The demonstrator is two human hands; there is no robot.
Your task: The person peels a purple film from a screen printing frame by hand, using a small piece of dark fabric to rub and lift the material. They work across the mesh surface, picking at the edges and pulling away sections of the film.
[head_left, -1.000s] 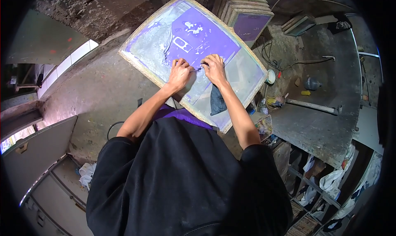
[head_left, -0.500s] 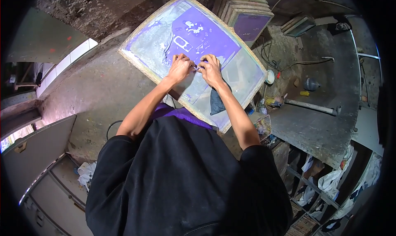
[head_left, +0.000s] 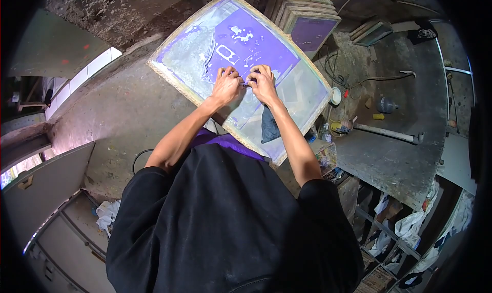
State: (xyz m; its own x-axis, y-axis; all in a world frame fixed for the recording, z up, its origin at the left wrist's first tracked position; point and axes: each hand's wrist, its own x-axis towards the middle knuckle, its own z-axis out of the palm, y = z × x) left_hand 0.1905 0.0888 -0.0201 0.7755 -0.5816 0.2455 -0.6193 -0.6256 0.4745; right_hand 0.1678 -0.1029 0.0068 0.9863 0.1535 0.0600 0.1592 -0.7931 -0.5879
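A wood-edged screen-printing frame [head_left: 177, 85], its mesh partly covered by a purple layer [head_left: 256, 39] with pale patches, lies tilted before me. My left hand [head_left: 227, 86] is closed in a pinch over the lower part of the purple layer. Close on its right, my right hand [head_left: 262, 84] is closed too, fingertips curled toward the left ones. Something small and dark shows between the two sets of fingertips, too small to name. A dark cloth [head_left: 269, 126] lies on the mesh beside my right forearm.
Behind the frame stands a stack of similar frames [head_left: 306, 24]. On the right, a grey slab [head_left: 400, 159] bears a pipe [head_left: 387, 132], a plastic bottle [head_left: 388, 105], a yellow object [head_left: 378, 116] and a hose [head_left: 379, 78]. A white round container [head_left: 335, 96] is near the frame's right corner.
Both hands stay almost in place at the same spot on the frame, with only slight shifts of the fingers and wrists. The frame and cloth have not visibly moved.
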